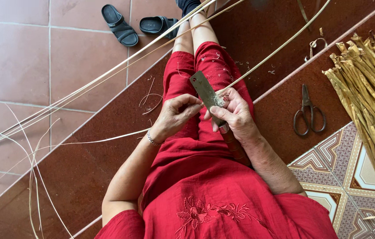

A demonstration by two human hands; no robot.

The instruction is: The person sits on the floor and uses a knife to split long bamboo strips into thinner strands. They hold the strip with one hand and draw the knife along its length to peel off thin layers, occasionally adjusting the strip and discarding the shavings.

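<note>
Head view looks down on a person in red clothes sitting on dark brown steps, legs stretched forward. The right hand (236, 116) is closed around the handle of a knife (206, 91), with the wrist bent inward and the forearm coming from the lower right; the flat blade points up and to the left, over the thigh. The left hand (176, 114) is curled, its fingertips pinching a thin cane strip (276, 49) right at the blade, so both hands meet just above the lap. The left elbow is bent and held near the body. The strip runs from the blade far up to the right. Other long strips (85, 86) cross the tiled floor on the left. A pair of scissors (308, 113) lies on the step at the right, near a bundle of dried stalks (369, 84). Two black sandals (136, 24) rest on the floor above.
</note>
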